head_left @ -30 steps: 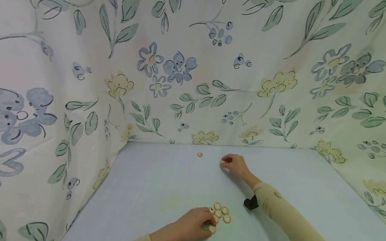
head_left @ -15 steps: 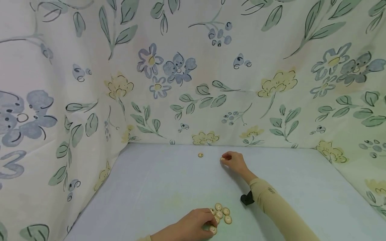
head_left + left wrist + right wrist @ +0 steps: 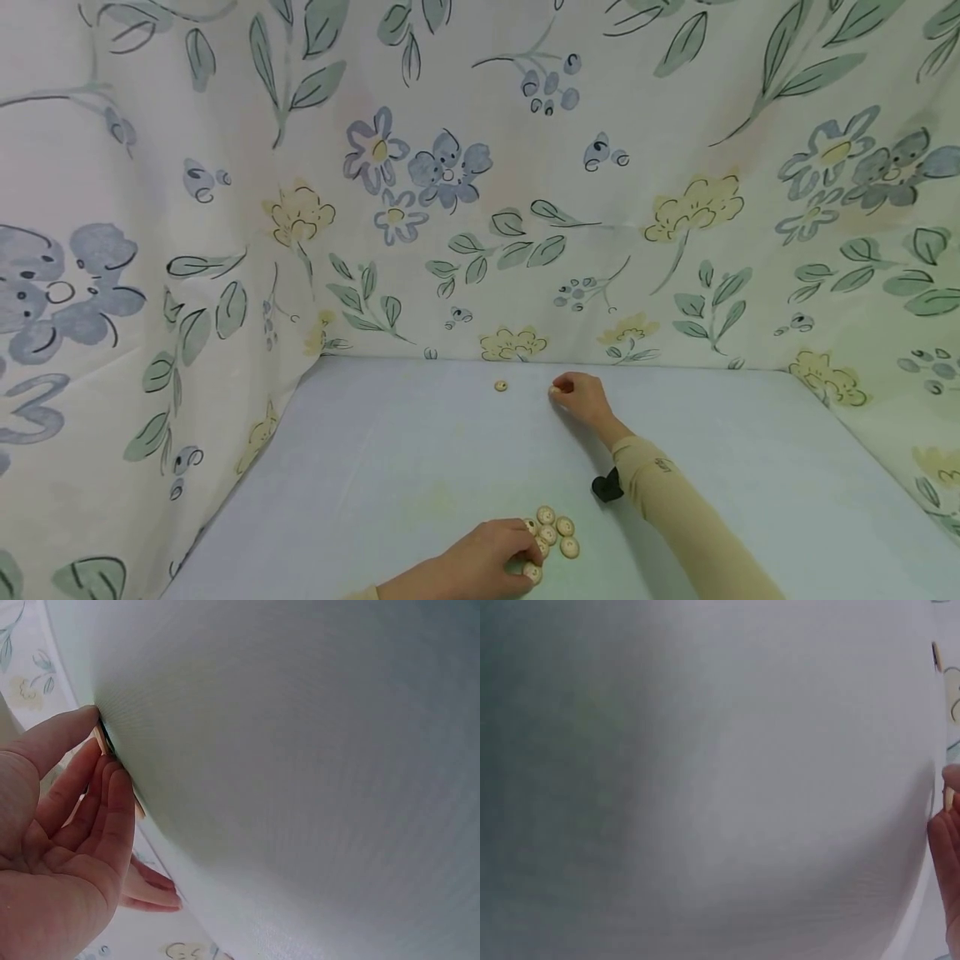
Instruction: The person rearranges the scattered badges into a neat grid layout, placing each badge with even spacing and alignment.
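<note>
In the head view, my right hand (image 3: 585, 400) pinches a small pale wooden disc (image 3: 554, 390) near the table's far edge. The right wrist view catches only its fingertips, with the edge of the disc (image 3: 949, 799) between them. At the near side my left hand (image 3: 487, 557) is curled low over a cluster of discs (image 3: 547, 534). Its thumb and fingers hold the frontmost disc (image 3: 532, 573) at the table surface, and the fingers partly cover others. In the left wrist view a disc's thin edge (image 3: 103, 739) shows between thumb and fingertips.
One more disc (image 3: 501, 386) lies alone at the back, left of the right hand. A black heart-shaped piece (image 3: 607, 486) sits at the right forearm. Floral fabric (image 3: 450, 275) stands around the white table (image 3: 397, 450) at the back and sides.
My right hand has shifted slightly farther toward the back with the disc between its fingers. The left hand and the cluster keep their places.
</note>
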### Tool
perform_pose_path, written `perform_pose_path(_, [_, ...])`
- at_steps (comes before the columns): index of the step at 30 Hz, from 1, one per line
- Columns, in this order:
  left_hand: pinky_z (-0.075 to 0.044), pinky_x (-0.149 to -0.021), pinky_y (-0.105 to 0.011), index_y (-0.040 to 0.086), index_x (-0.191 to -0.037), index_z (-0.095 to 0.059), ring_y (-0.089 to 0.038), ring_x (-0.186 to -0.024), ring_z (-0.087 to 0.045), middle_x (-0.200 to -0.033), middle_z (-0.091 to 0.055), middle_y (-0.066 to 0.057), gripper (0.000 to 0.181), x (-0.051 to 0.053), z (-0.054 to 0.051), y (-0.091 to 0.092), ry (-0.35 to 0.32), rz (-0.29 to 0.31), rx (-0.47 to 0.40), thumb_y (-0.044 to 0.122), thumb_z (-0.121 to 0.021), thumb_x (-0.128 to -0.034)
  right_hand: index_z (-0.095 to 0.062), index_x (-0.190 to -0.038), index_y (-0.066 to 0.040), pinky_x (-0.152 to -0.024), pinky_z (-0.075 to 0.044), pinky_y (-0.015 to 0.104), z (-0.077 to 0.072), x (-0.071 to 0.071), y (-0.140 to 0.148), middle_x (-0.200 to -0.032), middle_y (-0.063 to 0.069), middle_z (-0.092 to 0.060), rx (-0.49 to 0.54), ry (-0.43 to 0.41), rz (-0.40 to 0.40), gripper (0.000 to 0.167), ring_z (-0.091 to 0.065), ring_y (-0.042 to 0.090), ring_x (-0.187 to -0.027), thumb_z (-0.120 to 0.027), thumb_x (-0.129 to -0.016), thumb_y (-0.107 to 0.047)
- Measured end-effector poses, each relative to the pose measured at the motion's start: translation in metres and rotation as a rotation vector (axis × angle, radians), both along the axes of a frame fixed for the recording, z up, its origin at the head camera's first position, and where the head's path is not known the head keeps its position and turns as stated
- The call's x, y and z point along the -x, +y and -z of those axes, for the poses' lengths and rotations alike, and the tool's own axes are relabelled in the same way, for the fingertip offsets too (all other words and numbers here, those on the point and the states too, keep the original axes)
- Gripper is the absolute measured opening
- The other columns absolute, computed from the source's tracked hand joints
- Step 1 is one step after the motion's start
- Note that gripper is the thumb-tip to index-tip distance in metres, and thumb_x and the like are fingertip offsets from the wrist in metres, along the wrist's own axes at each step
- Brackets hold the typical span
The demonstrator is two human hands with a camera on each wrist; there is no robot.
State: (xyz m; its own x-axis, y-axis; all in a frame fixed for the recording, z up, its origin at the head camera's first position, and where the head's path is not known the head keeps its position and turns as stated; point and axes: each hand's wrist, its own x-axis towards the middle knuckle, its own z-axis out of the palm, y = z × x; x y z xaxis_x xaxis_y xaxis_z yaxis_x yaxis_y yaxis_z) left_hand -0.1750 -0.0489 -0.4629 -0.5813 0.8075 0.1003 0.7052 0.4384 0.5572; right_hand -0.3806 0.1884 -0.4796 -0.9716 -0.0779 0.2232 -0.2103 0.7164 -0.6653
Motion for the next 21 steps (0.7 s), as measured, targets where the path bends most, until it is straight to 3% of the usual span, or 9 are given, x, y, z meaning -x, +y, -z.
perform_pose_path(21, [-0.041, -0.071, -0.01, 0.016, -0.097, -0.071, 0.007, -0.079, -0.048, -0.091, -0.057, 0.016, 0.012, 0.0011, 0.0008, 0.0001, -0.059, -0.022, 0.02, 0.013, -0.073, -0.0852, -0.069, -0.098, 0.002, -0.08, -0.05, 0.043, 0.0005, 0.0049, -0.0057, -0.093, 0.013, -0.068, -0.067, 0.027, 0.01, 0.015, -0.062, 0.027, -0.088, -0.07, -0.089, -0.011])
